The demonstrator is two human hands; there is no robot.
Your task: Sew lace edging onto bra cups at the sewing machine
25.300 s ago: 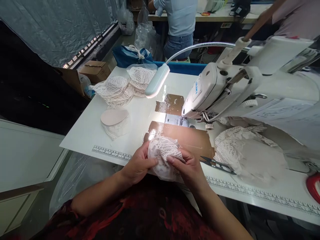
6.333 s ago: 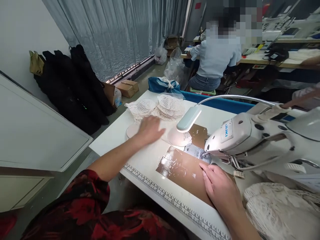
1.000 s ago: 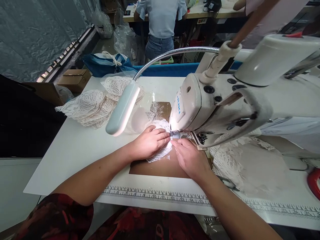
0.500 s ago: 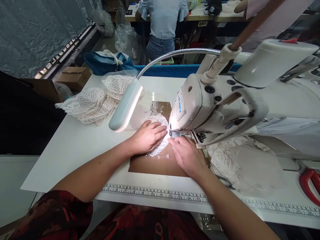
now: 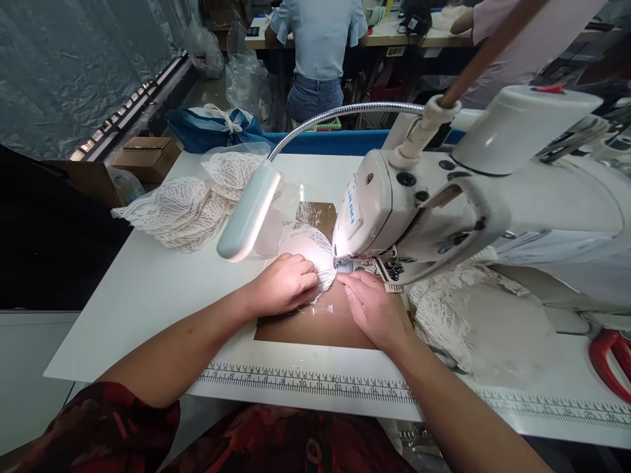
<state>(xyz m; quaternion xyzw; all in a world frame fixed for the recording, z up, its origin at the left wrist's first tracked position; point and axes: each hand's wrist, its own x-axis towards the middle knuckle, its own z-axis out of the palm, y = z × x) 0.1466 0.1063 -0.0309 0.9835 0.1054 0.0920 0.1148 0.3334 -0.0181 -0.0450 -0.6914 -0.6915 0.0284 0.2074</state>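
A rounded white lace piece point(image 5: 308, 246), cup-like in shape, lies under the needle area of the sewing machine point(image 5: 367, 203), with its right edge at the presser foot. My left hand point(image 5: 288, 281) is curled closed on the near left part of the lace; the fingertips are partly hidden. Just in front of the foot, my right hand point(image 5: 374, 305) pinches the lace edge with thumb and forefinger. Both hands rest over a brown sheet point(image 5: 300, 328) taped to the white table point(image 5: 148, 289).
A lamp head point(image 5: 249, 210) on a bendable neck hangs left of the machine. Lace pieces point(image 5: 182, 210) are piled at left, and more lace point(image 5: 473, 315) lies at right. Red-handled scissors point(image 5: 611, 361) sit far right. A ruler tape point(image 5: 305, 384) runs along the front edge. People sit beyond.
My left hand has gone from lying flat on the lace to a curled grip, slightly nearer me. More of the lace piece shows now, smooth and domed. The right hand stays near the foot.
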